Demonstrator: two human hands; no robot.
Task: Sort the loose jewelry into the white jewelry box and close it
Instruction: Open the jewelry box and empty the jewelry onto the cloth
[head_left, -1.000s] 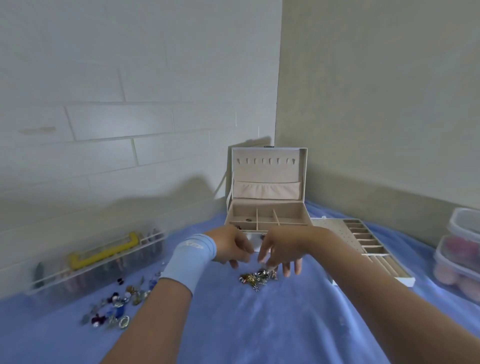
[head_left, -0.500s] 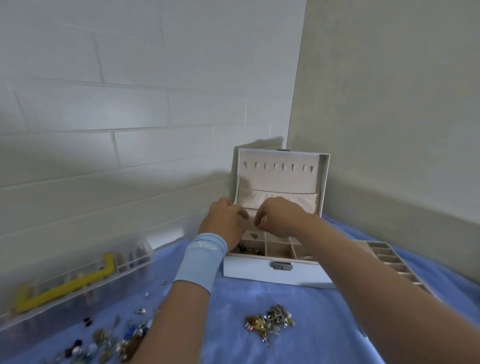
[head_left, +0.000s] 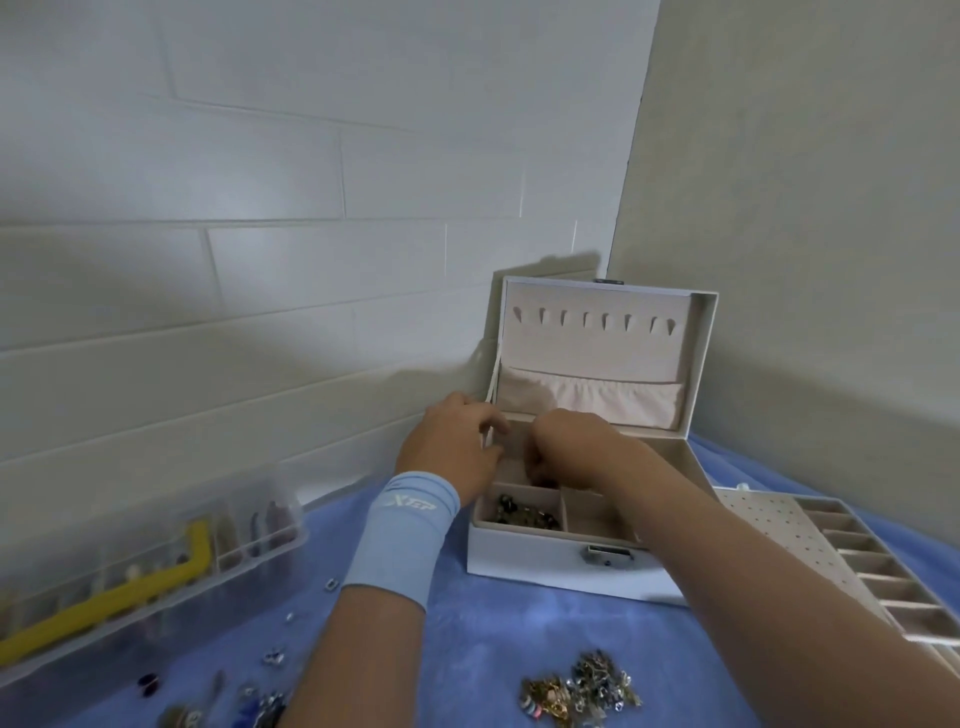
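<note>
The white jewelry box (head_left: 540, 569) stands open on the blue cloth, its lid (head_left: 597, 353) upright. Both hands are over its back left compartments. My left hand (head_left: 457, 447), with a blue wristband, rests at the box's left rim with loosely bent fingers. My right hand (head_left: 566, 447) curls its fingers down into a compartment; its fingertips are hidden, so I cannot see whether they hold anything. Dark jewelry pieces (head_left: 522, 512) lie in the front left compartment. A loose pile of gold and silver jewelry (head_left: 576, 688) lies in front of the box.
A clear plastic organizer (head_left: 249, 525) with a yellow handle sits at the left by the wall. More small jewelry (head_left: 249, 701) is scattered at the lower left. The box's removable beige tray (head_left: 857, 561) lies to the right. Walls meet in a corner behind the box.
Both hands rose from the loose pile on the cloth and moved forward over the box. The view has come closer to the box.
</note>
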